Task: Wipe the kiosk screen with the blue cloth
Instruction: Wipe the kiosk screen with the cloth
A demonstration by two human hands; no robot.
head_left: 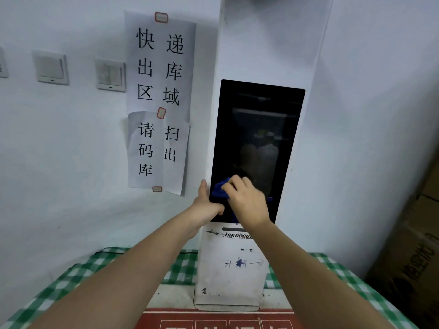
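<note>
The kiosk's black screen point(259, 129) is tall and dark, set in a white upright column. My right hand point(247, 203) holds a bunched blue cloth point(219, 189) and presses it against the lower left part of the screen. Most of the cloth is hidden under that hand. My left hand point(206, 205) grips the screen's lower left edge, thumb on the front and fingers reaching up along the side.
The white kiosk base point(228, 269) stands on a table with a green checked cloth point(180, 264). Paper notices point(159, 67) and two wall switches point(51, 67) hang on the wall to the left. A cardboard box point(415, 257) stands at the right.
</note>
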